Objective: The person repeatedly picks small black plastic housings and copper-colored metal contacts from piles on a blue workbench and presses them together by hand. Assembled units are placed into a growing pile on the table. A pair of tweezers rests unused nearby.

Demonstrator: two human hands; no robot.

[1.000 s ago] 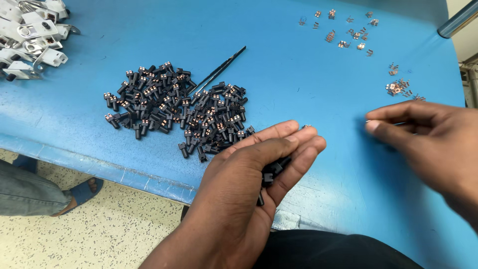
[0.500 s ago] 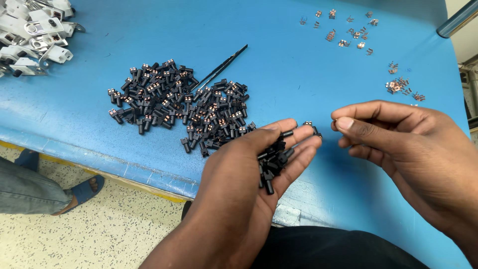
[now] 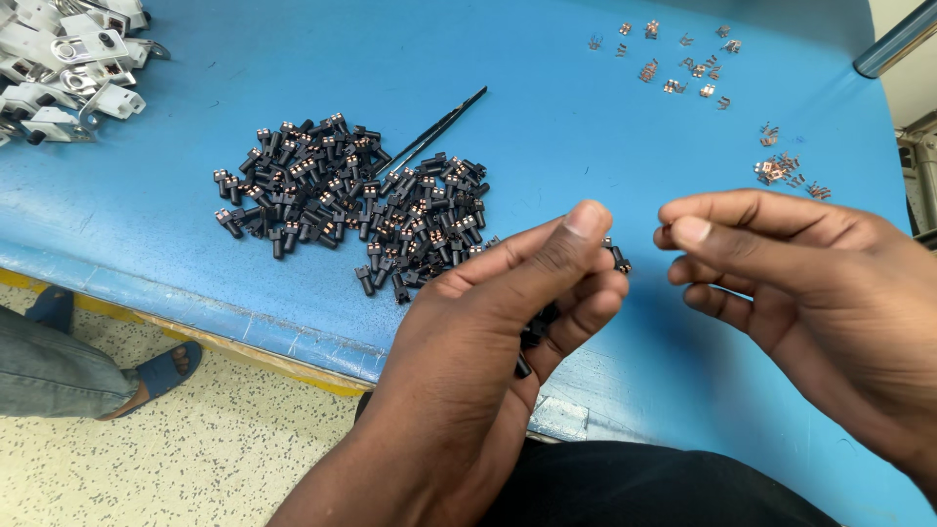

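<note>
**Small black parts cupped in the left hand**

The left hand [image 3: 508,312] is curled around a clutch of small black parts [image 3: 535,332], each a stubby dark plug, one raised at its fingertips with a copper-coloured end. The right hand [image 3: 781,283], just beside it, pinches thumb to forefinger; whether anything sits between them is unclear. Beyond the left hand lie a heap of black parts [image 3: 351,200] and black tweezers [image 3: 434,132].

left hand [image 3: 508,322]: palm mostly turned away, so the black parts [image 3: 535,327] it cups barely peek out, can't count them
right hand [image 3: 781,283]: pinch looks empty-ish, anything in there is too tiny to tell
white brackets [image 3: 68,59]: chopped by the left edge
metal bar [image 3: 893,41]: cut off top right
foot [image 3: 156,366]: person out of frame
</note>
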